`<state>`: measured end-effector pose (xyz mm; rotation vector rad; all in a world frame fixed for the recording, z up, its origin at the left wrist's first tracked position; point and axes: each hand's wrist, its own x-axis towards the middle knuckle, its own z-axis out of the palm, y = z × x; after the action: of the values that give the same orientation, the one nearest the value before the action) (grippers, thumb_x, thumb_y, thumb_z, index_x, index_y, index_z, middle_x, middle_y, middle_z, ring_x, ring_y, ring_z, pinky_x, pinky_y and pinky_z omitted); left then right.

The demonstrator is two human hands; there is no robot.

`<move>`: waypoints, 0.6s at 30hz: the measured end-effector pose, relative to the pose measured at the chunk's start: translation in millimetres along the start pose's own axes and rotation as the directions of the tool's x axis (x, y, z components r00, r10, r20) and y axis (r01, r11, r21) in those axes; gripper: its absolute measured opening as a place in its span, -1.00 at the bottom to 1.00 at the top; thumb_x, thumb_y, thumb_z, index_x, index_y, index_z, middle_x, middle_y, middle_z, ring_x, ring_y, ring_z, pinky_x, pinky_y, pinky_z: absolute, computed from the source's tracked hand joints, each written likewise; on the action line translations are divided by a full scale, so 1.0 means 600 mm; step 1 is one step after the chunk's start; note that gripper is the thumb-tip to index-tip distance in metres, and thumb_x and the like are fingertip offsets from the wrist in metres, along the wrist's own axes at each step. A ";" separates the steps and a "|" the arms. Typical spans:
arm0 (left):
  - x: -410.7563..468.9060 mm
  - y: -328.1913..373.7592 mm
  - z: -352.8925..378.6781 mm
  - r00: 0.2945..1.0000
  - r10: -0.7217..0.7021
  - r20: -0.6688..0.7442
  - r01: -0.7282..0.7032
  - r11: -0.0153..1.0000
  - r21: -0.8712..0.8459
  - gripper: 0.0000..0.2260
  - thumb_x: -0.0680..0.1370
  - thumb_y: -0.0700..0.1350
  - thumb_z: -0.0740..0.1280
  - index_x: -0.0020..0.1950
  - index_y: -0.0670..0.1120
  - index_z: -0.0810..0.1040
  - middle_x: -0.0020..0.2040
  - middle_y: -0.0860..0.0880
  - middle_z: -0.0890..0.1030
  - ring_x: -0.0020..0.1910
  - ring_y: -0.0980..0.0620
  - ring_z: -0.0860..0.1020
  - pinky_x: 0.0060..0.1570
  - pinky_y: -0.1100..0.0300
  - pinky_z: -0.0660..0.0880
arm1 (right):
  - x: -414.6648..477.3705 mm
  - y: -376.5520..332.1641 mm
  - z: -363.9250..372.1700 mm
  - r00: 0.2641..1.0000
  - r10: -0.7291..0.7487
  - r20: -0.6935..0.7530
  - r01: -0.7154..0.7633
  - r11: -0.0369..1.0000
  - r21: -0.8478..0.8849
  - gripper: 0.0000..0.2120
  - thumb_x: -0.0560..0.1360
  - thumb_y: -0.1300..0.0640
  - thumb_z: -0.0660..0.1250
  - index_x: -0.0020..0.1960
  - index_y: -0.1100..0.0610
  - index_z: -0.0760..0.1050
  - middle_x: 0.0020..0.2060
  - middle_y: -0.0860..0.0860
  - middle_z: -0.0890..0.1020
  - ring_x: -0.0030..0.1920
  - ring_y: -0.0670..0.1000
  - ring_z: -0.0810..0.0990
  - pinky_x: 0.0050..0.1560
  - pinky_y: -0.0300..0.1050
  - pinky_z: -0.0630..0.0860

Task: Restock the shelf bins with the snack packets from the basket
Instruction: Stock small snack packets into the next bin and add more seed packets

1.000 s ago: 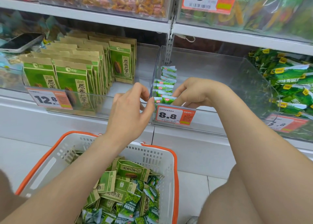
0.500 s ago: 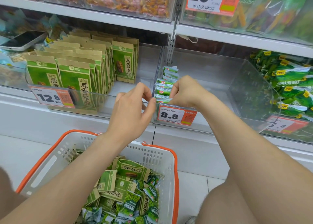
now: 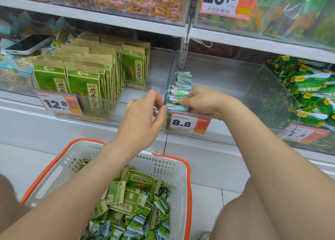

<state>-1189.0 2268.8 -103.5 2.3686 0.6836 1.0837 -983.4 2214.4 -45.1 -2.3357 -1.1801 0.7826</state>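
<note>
A white basket with an orange rim (image 3: 168, 167) stands on the floor below the shelf, full of green snack packets (image 3: 137, 203). Above it is a clear bin (image 3: 235, 80) with an 8.8 price tag; a row of small green-and-white packets (image 3: 182, 84) stands along its left wall. My right hand (image 3: 204, 102) is inside this bin, fingers curled, thumb pinching the front packets of the row. My left hand (image 3: 143, 116) grips the bin's front left corner between thumb and curled fingers.
The bin to the left holds upright kraft-and-green seed packets (image 3: 87, 80) behind a 12.8 tag. A phone (image 3: 29, 43) lies at the far left. A bin of green pea packets (image 3: 308, 94) is on the right. Stocked bins fill the shelf above. My knee (image 3: 253, 212) is beside the basket.
My right hand has slid left along the bin front and closed onto the front of the packet row. My left hand has stayed at the bin's corner.
</note>
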 end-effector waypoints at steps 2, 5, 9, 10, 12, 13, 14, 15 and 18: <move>-0.002 0.001 -0.002 1.000 0.027 -0.016 -0.026 1.000 0.013 -0.93 0.66 -0.07 0.33 0.03 -0.03 0.48 -0.09 0.13 0.57 -0.10 0.06 0.58 0.05 -0.05 0.46 | -0.007 0.000 0.002 0.990 -0.037 -0.138 0.026 0.997 -0.076 -0.57 0.64 -0.11 0.33 0.01 0.30 0.59 -0.15 0.13 0.71 -0.14 0.16 0.62 -0.07 -0.02 0.53; -0.010 0.007 -0.008 0.973 0.155 -0.169 -0.120 0.972 0.200 -0.95 0.63 -0.13 0.37 0.00 -0.08 0.53 -0.06 0.05 0.54 -0.01 -0.07 0.46 0.00 -0.02 0.38 | -0.037 -0.010 0.010 0.859 -0.229 -0.458 0.172 0.971 -0.163 -0.64 0.64 0.04 0.24 -0.09 0.30 0.63 -0.26 0.19 0.69 -0.01 0.22 0.55 0.01 0.05 0.58; -0.029 0.008 -0.019 0.922 0.348 -0.170 -0.268 0.891 0.367 -0.87 0.56 -0.08 0.37 -0.15 -0.07 0.51 -0.26 0.09 0.39 -0.19 -0.12 0.44 -0.18 -0.04 0.32 | -0.125 -0.045 0.038 0.761 -0.481 -0.436 0.435 0.876 -0.208 -0.78 0.54 0.10 0.29 -0.21 0.10 0.64 -0.41 -0.04 0.63 -0.27 -0.02 0.60 -0.12 -0.17 0.50; -0.038 0.004 -0.017 0.937 0.334 -0.107 -0.281 0.898 0.340 -0.84 0.54 -0.05 0.34 -0.20 -0.04 0.46 -0.33 0.10 0.36 -0.27 -0.14 0.46 -0.23 -0.03 0.35 | -0.142 -0.047 0.054 0.803 -0.505 -0.316 0.452 0.862 -0.229 -0.81 0.52 0.09 0.30 -0.21 0.08 0.64 -0.41 -0.05 0.62 -0.30 -0.07 0.58 -0.20 -0.22 0.49; -0.061 -0.010 -0.005 0.980 0.172 0.104 -0.197 0.925 0.324 -0.84 0.49 0.08 0.24 -0.23 0.04 0.40 -0.41 0.05 0.47 -0.34 -0.19 0.55 -0.35 0.04 0.39 | -0.163 -0.041 0.090 0.856 -0.511 -0.081 0.454 0.818 -0.353 -0.83 0.48 0.07 0.29 -0.20 0.07 0.62 -0.37 -0.03 0.62 -0.25 -0.05 0.59 -0.21 -0.12 0.56; -0.074 -0.017 0.004 0.967 0.050 0.250 -0.139 0.926 0.350 -0.83 0.47 0.12 0.19 -0.23 0.05 0.40 -0.38 0.00 0.55 -0.30 -0.21 0.59 -0.36 0.07 0.39 | -0.166 -0.032 0.109 0.868 -0.496 0.010 0.449 0.777 -0.441 -0.84 0.48 0.06 0.27 -0.22 0.08 0.56 -0.34 0.00 0.59 -0.20 0.05 0.59 -0.21 -0.06 0.57; -0.087 -0.024 0.013 0.914 -0.061 0.401 -0.107 0.917 0.383 -0.82 0.47 0.14 0.17 -0.21 0.07 0.41 -0.31 -0.03 0.61 -0.23 -0.22 0.62 -0.33 0.07 0.39 | -0.170 -0.024 0.125 0.886 -0.454 0.093 0.432 0.738 -0.518 -0.82 0.50 0.06 0.27 -0.25 0.07 0.46 -0.33 0.03 0.52 -0.18 0.13 0.56 -0.21 -0.05 0.53; -0.100 -0.032 0.024 0.840 -0.132 0.526 -0.114 0.905 0.409 -0.83 0.50 0.13 0.19 -0.20 0.08 0.44 -0.24 -0.04 0.64 -0.17 -0.22 0.63 -0.29 0.08 0.42 | -0.174 -0.014 0.139 0.906 -0.383 0.181 0.413 0.702 -0.580 -0.77 0.53 0.06 0.26 -0.28 0.05 0.36 -0.33 0.02 0.44 -0.16 0.17 0.52 -0.22 -0.06 0.46; -0.148 -0.051 0.058 0.581 -0.257 0.772 -0.226 0.860 0.457 -0.86 0.57 0.01 0.25 -0.05 0.02 0.58 -0.10 -0.05 0.65 -0.08 -0.16 0.63 -0.13 0.07 0.56 | -0.183 0.012 0.176 0.882 -0.154 0.446 0.444 0.593 -0.672 -0.73 0.61 0.09 0.24 -0.27 0.06 0.34 -0.28 0.02 0.44 -0.19 0.13 0.54 -0.27 -0.10 0.39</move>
<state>-1219.8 2233.1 -191.7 2.8848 0.6577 -0.3793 -1100.3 2131.1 -96.8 -2.5156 -2.4021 0.6469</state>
